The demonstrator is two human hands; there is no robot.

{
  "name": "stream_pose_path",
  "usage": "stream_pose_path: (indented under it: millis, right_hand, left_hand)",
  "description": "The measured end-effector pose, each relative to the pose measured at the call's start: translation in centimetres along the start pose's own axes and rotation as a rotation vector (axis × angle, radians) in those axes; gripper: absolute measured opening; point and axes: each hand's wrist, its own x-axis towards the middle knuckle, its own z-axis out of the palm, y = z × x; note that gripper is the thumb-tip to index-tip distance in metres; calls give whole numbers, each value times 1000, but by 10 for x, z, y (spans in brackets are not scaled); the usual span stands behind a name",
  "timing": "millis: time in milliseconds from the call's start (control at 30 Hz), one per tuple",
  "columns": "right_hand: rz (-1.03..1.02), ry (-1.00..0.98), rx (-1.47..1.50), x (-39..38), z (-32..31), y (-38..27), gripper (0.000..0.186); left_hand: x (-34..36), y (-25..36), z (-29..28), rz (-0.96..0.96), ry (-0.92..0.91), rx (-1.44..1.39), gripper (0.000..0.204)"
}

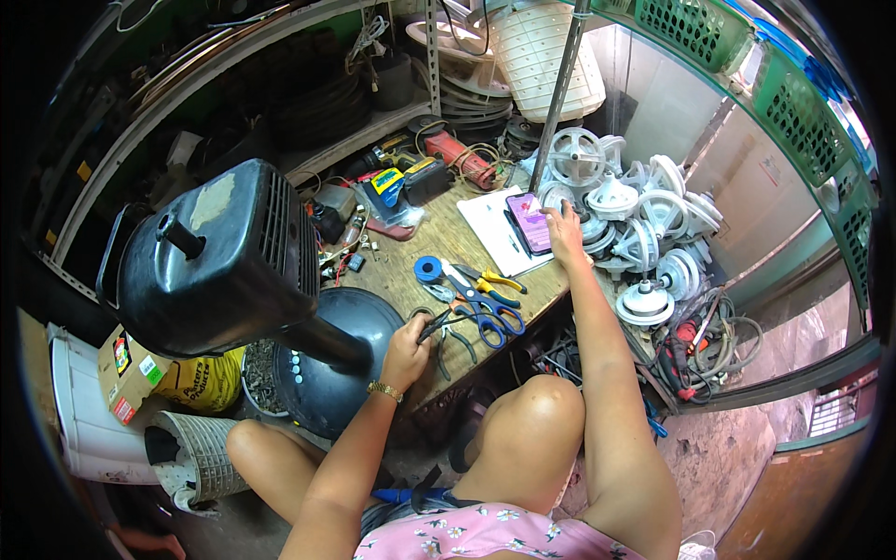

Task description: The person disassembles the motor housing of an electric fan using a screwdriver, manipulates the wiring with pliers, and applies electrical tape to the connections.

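Note:
My left hand [408, 353], with a gold-coloured watch [385, 391] on its wrist, is closed at the near edge of the wooden workbench [399, 257]. Its fingers pinch a slim dark thing whose kind I cannot make out. Beside it lie blue-handled scissors [497, 324], yellow-and-black pliers [499, 285], a roll of blue tape [427, 270] and a dark-handled hand tool [458, 347]. Further right, my right hand [566, 238] reaches out with its fingers apart, fingertips at the right edge of a smartphone [531, 222]. The phone's screen is lit; it rests on white paper [483, 217].
A black fan-like machine [215, 261] on a round base [327, 397] stands at left. White plastic pulley-like parts [644, 210] are heaped at right, with tangled cables [709, 341] below. A red power tool [459, 159] lies at the back. A metal post [560, 93] rises behind the phone.

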Motion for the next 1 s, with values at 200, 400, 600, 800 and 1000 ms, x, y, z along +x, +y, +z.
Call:
stream_pose_path:
  millis: [200, 400, 600, 800, 1000]
  right_hand:
    - [13, -168, -125, 27, 14, -33, 44]
    - [22, -212, -186, 45, 29, -34, 49]
    - [21, -180, -212, 48, 34, -34, 46]
    - [93, -20, 6, 40, 20, -17, 40]
    - [71, 16, 147, 28, 7, 11, 40]
  left_hand:
    - [-1, 4, -2, 3, 20, 33, 22]
    - [0, 3, -1, -10, 3, 21, 22]
    - [0, 4, -1, -9, 4, 20, 23]
    - [-2, 3, -1, -19, 21, 2, 22]
    - [2, 6, 1, -10, 8, -2, 22]
